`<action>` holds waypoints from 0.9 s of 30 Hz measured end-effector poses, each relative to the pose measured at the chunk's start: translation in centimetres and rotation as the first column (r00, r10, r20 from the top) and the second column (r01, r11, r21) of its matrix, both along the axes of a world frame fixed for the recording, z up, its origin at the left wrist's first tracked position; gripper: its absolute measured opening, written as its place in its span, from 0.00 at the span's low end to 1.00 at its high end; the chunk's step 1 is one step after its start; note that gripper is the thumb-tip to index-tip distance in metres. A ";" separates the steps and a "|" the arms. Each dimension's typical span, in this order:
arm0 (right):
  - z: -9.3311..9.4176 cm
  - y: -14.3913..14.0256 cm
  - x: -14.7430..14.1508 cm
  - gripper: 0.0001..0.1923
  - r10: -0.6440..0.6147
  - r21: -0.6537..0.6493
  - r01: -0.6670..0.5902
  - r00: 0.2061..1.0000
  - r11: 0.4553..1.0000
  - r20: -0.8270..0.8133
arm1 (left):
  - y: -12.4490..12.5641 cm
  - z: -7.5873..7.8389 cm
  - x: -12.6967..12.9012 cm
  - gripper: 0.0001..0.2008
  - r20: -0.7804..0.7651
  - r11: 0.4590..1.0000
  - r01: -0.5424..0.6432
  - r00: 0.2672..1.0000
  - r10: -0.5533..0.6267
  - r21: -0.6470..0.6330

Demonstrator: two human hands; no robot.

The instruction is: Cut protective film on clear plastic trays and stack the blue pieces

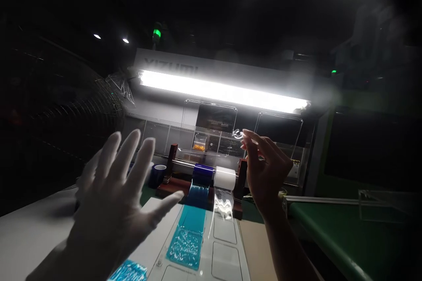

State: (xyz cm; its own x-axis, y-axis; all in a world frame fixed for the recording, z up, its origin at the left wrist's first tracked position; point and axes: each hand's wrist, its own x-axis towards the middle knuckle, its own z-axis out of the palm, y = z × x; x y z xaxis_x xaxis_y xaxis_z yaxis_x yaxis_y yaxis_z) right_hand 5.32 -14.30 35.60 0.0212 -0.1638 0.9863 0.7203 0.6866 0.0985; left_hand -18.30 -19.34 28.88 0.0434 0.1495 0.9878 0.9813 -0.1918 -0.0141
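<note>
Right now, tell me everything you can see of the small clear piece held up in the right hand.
The small clear piece looks like glossy, transparent plastic, rounded in outline and catching bright glints from the strip light behind it. Its exact shape is too small and washed out to tell. It is raised above the film roll stand, pinched at the fingertips of the bare right hand. Nothing else touches it; the gloved left hand is spread open, well apart from it.

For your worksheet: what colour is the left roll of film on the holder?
Dark blue roll, head view.
</note>
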 end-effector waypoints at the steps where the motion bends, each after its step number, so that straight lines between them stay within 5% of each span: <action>1: -0.1 -0.2 -0.2 0.08 -0.001 0.005 0.001 1.000 1.000 0.012 | 0.4 1.2 0.4 0.49 -0.029 1.000 -0.017 0.999 0.017 -0.003; 4: -0.4 -0.7 -0.9 0.07 -0.032 0.020 0.031 0.998 0.999 0.058 | 1.3 3.9 1.9 0.53 -0.083 0.998 -0.059 0.995 0.061 0.020; 8: -1.2 -0.9 -1.6 0.07 -0.071 0.016 0.069 0.987 0.997 0.143 | 2.6 5.2 3.7 0.54 -0.116 0.997 -0.072 0.991 0.071 -0.006; 13: -1.5 -0.9 -2.8 0.08 -0.035 0.023 0.032 0.981 0.999 0.189 | 5.0 4.5 4.1 0.67 -0.116 0.998 -0.024 0.993 0.030 0.056; 17: -1.4 -1.3 -3.8 0.07 -0.048 0.039 0.042 0.978 0.998 0.201 | 6.6 3.7 3.7 0.61 -0.083 0.993 -0.017 0.996 0.027 0.116; 24: -1.8 -1.6 -4.7 0.07 0.069 -0.067 -0.054 0.965 0.996 0.254 | 7.1 2.6 3.8 0.66 0.029 0.991 -0.045 0.999 0.042 0.125; 27: -2.1 -1.4 -4.8 0.11 0.042 -0.028 -0.035 0.952 0.999 0.302 | 6.9 2.5 4.4 0.61 0.100 0.994 0.045 0.993 -0.055 0.100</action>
State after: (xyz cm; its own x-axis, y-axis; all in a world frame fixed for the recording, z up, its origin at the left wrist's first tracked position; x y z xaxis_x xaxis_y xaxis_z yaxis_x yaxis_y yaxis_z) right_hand 0.48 -15.66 33.55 -0.2727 -0.1473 0.9508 0.6319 0.7178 0.2924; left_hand -13.94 -12.43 31.40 -0.0542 0.0525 0.9971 0.9678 -0.2432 0.0655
